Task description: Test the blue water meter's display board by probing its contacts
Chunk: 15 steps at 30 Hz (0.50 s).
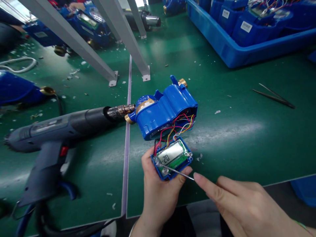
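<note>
Pinching right hand: I see its back, index finger stretched forward, fingertips closed on a thin metal tool whose tip meets the module's left side.
Left hand: wrist low, thumb and fingers wrapped round opposite sides of the display module, firmly closed on it.
Module: just below the housing, tilted; shallow blue plastic frame, green board, grey screen reading 20.
Wires: thin, red, yellow and white, curling between module and housing.
Heat gun: matte grey body, metal nozzle beside the housing.
Housing: glossy, rounded blue plastic, 2 brass ends, on the green bench.
Tweezers: slim, legs spread.
Tray: smooth blue plastic.
</note>
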### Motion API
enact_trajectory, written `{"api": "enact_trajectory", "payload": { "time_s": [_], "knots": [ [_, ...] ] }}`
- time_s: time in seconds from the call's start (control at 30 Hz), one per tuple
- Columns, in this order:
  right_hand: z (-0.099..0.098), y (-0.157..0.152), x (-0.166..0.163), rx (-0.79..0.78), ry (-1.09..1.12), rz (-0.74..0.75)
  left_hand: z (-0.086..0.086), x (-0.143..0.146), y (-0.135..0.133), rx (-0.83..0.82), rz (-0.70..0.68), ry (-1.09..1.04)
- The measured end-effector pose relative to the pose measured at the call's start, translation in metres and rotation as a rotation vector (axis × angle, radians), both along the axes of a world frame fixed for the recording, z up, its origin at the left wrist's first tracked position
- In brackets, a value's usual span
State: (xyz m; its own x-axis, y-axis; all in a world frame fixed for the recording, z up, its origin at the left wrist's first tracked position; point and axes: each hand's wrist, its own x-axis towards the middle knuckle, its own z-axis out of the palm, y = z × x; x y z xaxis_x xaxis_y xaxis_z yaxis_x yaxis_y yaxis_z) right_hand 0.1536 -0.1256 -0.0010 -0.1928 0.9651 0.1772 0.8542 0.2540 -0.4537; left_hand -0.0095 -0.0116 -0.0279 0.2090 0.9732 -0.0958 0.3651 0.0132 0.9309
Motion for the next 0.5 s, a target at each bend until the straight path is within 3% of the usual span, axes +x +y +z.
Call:
{"api": "enact_trajectory", "payload": {
  "time_s": [0.5],
  "knots": [
    [0.0002, 0.0088, -0.0088, -0.035, 0.066, 0.005, 0.0041, 0.0001, -0.0019, -0.094, -0.043, -0.063]
  ]
}}
